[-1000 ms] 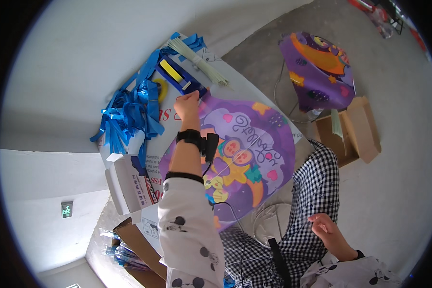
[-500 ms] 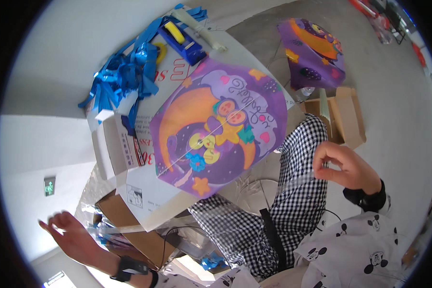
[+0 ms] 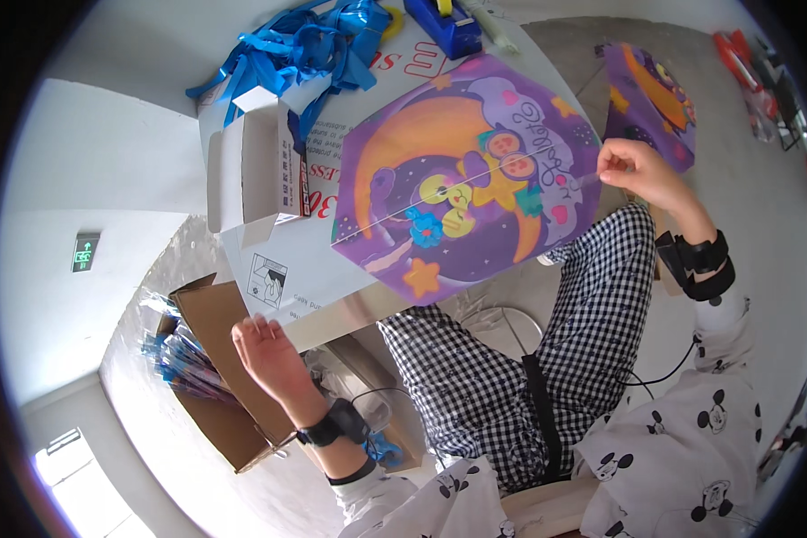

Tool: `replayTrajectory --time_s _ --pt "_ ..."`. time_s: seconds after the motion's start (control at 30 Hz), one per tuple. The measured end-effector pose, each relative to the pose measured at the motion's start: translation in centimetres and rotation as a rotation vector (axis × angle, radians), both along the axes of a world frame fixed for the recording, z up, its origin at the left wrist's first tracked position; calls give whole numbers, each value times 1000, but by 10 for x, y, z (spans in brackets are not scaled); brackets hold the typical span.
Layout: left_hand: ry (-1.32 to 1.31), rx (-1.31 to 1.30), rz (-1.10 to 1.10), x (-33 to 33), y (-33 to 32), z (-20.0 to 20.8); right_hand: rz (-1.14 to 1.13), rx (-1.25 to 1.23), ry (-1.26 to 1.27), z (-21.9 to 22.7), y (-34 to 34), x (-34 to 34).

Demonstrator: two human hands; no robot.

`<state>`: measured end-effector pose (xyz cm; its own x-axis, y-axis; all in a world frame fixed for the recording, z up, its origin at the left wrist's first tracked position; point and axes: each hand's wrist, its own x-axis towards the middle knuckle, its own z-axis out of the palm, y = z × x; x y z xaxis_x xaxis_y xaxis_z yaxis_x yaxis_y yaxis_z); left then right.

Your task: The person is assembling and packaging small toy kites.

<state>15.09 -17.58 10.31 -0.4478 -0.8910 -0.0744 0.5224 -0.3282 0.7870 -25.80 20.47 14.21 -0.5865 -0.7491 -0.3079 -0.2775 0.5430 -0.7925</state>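
Observation:
A purple hexagonal sheet [image 3: 475, 108] with a printed moon, stars and cartoon figures lies on a printed white board [image 3: 282, 247]. A thin pale line crosses it. Just off the sheet's right edge, my right hand [image 3: 650, 179] is closed in a pinch. From its fingertips a clear tape strip [image 3: 587, 181] shows faintly and is lost against the sheet. Near the board's lower left corner, my left hand [image 3: 273, 363] has its fingers curled together; the strip ran to it earlier, but its end there is hard to see now.
Blue ribbons [image 3: 309, 45] and a blue tape dispenser [image 3: 448, 31] lie on the board's far side, near a white carton [image 3: 251, 170]. A brown box [image 3: 215, 377] of wrapped items stands at lower left. Another printed purple piece [image 3: 650, 103] is at far right.
Both hands have moved up toward the sheet, the left also rightward, with the clear strip that was stretched between them. The view has shifted, so the board sits higher and further right.

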Motion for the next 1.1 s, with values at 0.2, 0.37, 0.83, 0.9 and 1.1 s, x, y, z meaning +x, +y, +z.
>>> replayTrajectory --time_s 0.2,0.37,0.83,0.9,1.1 --pt "-371 -187 179 -46 -2 -41 -118 -21 -103 -22 4 -20" --pt "-597 -256 236 -53 -26 -72 -125 -52 -168 -43 -16 -35" --pt "-750 -324 265 -71 -32 -119 -244 39 -59 -92 -33 -54" --pt "-780 -353 286 -70 -34 -124 -250 1 -54 -98 -33 -56" --pt "-934 -550 370 -69 -38 -144 -323 -28 35 -120 -38 -49"
